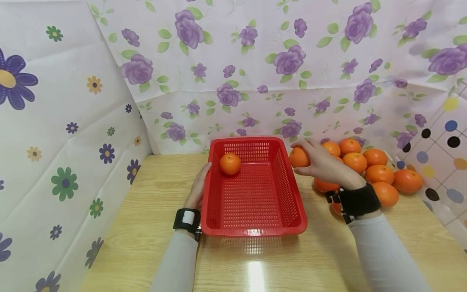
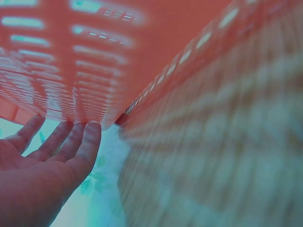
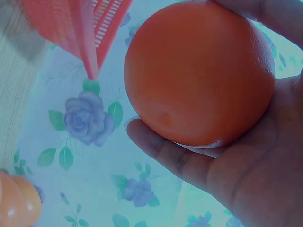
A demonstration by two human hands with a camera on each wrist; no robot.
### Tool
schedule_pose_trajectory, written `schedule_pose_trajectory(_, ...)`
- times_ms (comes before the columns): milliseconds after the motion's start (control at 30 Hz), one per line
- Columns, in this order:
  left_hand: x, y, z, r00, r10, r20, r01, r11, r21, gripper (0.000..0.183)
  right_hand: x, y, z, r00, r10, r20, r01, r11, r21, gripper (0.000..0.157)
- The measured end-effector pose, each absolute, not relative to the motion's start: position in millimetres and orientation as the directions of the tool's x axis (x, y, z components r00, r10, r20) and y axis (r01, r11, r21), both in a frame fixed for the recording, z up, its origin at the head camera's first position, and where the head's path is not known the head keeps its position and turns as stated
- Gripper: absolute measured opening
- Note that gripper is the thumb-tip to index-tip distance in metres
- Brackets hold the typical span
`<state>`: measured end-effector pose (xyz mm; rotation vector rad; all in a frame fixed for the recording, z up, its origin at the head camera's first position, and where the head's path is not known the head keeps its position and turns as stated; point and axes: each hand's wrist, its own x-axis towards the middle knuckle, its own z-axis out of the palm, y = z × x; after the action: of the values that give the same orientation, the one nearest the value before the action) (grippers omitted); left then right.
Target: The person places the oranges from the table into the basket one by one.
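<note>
"What's working on the left?"

"The left hand point(image 1: 198, 188), fingers extended, touching the outer left wall of a red, rectangular, perforated plastic basket point(image 1: 251, 198)."

"And inside that?"

"One round, glossy orange fruit point(image 1: 230, 164) — it sits toward the far left corner."

"Moving right?"

"A second round, smooth orange fruit point(image 1: 299, 157), outside the basket, just beside its right rim. The right hand point(image 1: 322, 163) is clamped on it, fingers and thumb curled round — well apart from the left hand."

"Farther over?"

"A heap of round orange fruits point(image 1: 379, 174) on the pale wood-grain surface point(image 1: 149, 227), partly hidden behind the black wristband point(image 1: 359, 200)."
</note>
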<state>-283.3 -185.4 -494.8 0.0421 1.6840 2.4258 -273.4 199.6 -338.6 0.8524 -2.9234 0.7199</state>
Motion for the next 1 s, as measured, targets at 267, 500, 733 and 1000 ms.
schedule_pose_trajectory(267, -283, -185, -494, -0.981, 0.180, -0.078, -0.138, -0.351, 0.926, 0.061, -278, 187, -335, -0.848, -0.517, 0.121, -0.509, 0.727, -0.461, 0.067)
schedule_pose_trajectory(500, -284, -186, -498, -0.984, 0.162, -0.076, -0.128, -0.341, 0.932, 0.062, -283, 171, -331, -0.837, -0.531, 0.132, -0.520, 0.698, -0.493, 0.065)
schedule_pose_trajectory(733, -285, -186, -499, -0.984, 0.160, -0.076, -0.127, -0.343, 0.931, 0.060, -290, 157, -335, -0.839, -0.519, 0.167, -0.527, 0.693, -0.492, 0.068)
schedule_pose_trajectory(1000, -285, -186, -497, -0.982, 0.154, -0.108, -0.155, -0.334, 0.930, 0.064, -296, 139, -336, -0.847, -0.508, 0.156, -0.502, 0.669, -0.548, 0.071)
